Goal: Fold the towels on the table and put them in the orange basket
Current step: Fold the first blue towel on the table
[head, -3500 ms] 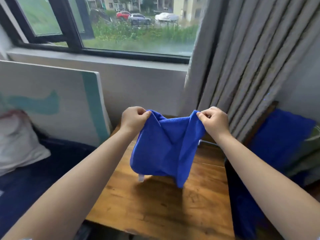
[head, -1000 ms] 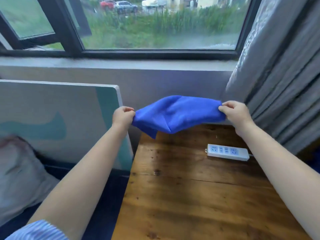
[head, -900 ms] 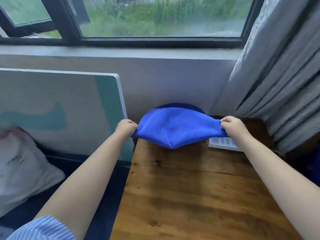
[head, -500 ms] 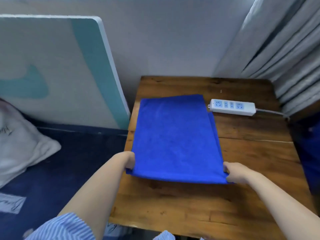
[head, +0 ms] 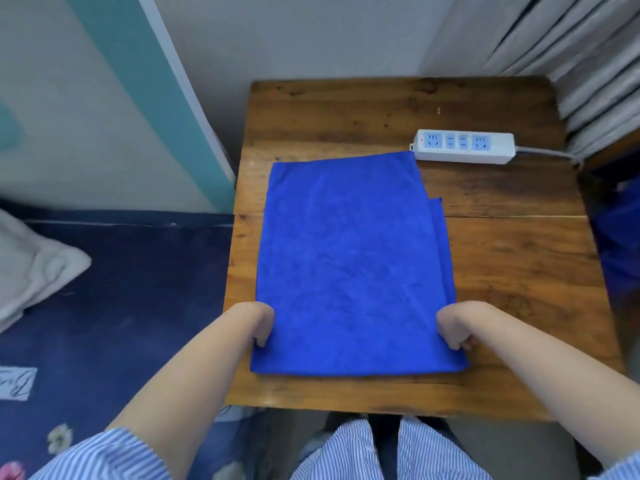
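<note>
A blue towel (head: pixel 349 258) lies flat on the wooden table (head: pixel 502 258), folded in half, with a lower layer peeking out along its right side. My left hand (head: pixel 258 323) grips the towel's near left edge with curled fingers. At the near right edge, my right hand (head: pixel 453 329) pinches the towel the same way. The fingertips of both hands are hidden. The orange basket is not in view.
A white power strip (head: pixel 464 146) with its cable lies at the table's far right, touching the towel's far corner. A white and teal board (head: pixel 104 98) leans left of the table. Grey curtains (head: pixel 568 46) hang at the right. Blue fabric (head: pixel 620 237) shows at the right edge.
I swung the towel out from the air and laid it flat on the table, then drew it nearer the front edge. The view tilted down from the window to the tabletop.
</note>
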`<action>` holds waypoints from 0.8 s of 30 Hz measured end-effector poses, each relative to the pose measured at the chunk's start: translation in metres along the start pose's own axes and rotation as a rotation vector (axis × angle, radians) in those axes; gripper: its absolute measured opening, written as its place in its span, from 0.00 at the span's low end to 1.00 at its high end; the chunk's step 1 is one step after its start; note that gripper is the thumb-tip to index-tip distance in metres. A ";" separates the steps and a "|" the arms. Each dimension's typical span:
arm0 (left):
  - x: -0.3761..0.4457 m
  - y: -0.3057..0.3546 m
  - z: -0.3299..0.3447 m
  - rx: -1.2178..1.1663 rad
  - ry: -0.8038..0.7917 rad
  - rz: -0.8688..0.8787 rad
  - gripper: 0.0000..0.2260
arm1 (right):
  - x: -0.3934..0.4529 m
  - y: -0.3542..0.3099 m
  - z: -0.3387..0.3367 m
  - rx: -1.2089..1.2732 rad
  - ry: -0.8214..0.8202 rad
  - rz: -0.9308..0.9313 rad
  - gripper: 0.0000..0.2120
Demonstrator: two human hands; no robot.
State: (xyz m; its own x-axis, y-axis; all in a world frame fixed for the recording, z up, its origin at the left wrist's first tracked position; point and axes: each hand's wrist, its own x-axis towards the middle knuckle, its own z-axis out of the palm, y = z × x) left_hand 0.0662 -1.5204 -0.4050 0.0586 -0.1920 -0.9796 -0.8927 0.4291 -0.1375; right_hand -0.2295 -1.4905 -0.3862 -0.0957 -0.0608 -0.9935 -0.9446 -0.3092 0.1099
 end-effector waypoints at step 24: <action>0.059 -0.052 -0.185 -0.609 1.107 -0.182 0.21 | 0.042 0.067 -0.208 0.420 1.206 -0.100 0.18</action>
State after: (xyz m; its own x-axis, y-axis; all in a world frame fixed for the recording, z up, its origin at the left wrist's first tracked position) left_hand 0.0335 -1.7177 -0.4289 0.0608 -0.9613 -0.2688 -0.9880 -0.0962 0.1205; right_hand -0.2314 -1.7111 -0.4144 0.1168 -0.9407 -0.3186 -0.9783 -0.0538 -0.1999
